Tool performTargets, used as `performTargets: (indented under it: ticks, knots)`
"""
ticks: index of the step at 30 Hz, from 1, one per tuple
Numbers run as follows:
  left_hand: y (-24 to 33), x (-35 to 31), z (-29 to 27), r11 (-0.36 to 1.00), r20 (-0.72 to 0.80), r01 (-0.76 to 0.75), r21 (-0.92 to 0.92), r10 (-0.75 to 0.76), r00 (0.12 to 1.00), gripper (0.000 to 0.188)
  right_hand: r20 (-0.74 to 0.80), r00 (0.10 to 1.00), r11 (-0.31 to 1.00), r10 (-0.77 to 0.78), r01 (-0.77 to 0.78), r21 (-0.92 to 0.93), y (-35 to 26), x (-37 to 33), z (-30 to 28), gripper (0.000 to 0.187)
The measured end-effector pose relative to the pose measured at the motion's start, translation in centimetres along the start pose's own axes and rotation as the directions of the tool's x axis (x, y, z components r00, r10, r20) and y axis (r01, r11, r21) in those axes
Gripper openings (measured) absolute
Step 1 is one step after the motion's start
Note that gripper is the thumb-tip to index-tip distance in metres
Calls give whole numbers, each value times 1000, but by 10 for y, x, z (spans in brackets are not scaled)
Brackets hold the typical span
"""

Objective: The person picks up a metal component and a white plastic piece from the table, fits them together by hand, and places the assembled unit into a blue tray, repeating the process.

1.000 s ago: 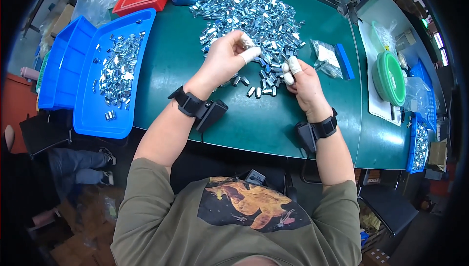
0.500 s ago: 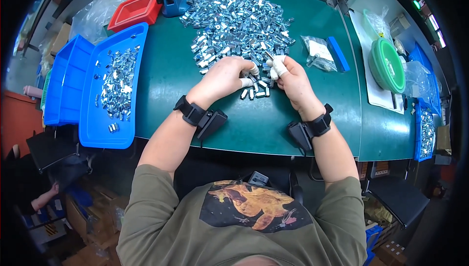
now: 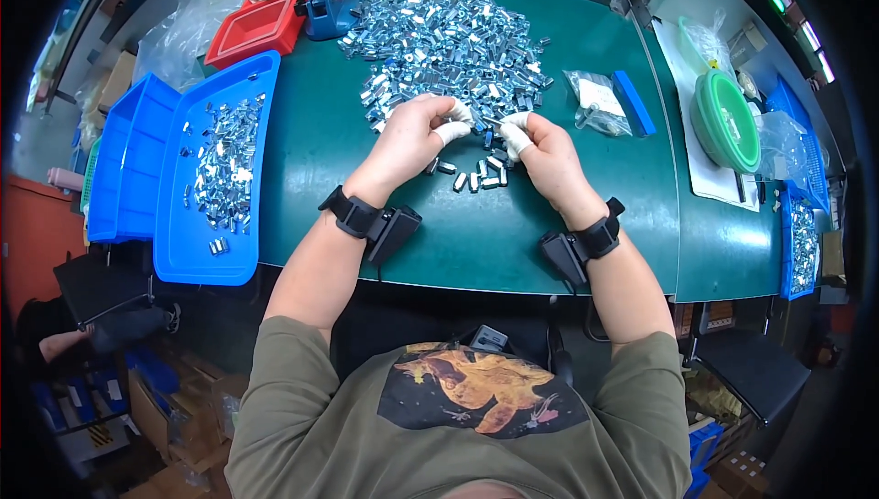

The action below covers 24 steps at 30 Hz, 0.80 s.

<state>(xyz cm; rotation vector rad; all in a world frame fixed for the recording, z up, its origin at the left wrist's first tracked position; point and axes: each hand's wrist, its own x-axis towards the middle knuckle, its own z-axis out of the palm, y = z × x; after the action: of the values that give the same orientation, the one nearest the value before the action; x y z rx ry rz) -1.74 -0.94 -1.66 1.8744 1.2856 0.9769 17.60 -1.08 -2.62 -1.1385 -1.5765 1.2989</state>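
Note:
A large heap of small shiny metal pieces (image 3: 449,50) covers the back middle of the green table (image 3: 439,233). At its near edge, my left hand (image 3: 412,142), thumb and index in white finger covers, pinches a small metal piece (image 3: 478,122) that is partly hidden by the fingertips. My right hand (image 3: 554,160), also with white-covered fingertips, is closed round a slim metal rod (image 3: 493,121) pointing left toward that piece. Whether the rod touches the piece I cannot tell. Several loose metal pieces (image 3: 482,175) lie just below my hands.
On the left, a blue tray (image 3: 206,261) carries more metal pieces, beside a blue bin (image 3: 133,160). A red tray (image 3: 252,34) and a blue tool (image 3: 330,12) stand behind. To the right are a clear bag (image 3: 600,105), a blue strip (image 3: 634,103) and green bowls (image 3: 723,124).
My left hand has risen slightly, and the right hand has shifted a little left and down, with the rod now pointing left. More loose pieces show below my left hand.

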Motion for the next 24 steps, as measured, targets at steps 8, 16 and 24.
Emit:
performTargets:
  ticks: [8,16,24]
  knots:
    - [9,-1,4,997,86,35,-69,-29,996,10,-3,992,943,-128,121,-309,-8,-4,-2,14]
    - [7,-2,3,987,141,62,-145,-41,989,14,47,982,898,-183,187,-398,-4,-4,-2,15]
    - [22,-6,3,766,104,141,-627,-98,990,15,236,966,976,104,-145,164,-5,-7,-7,17]
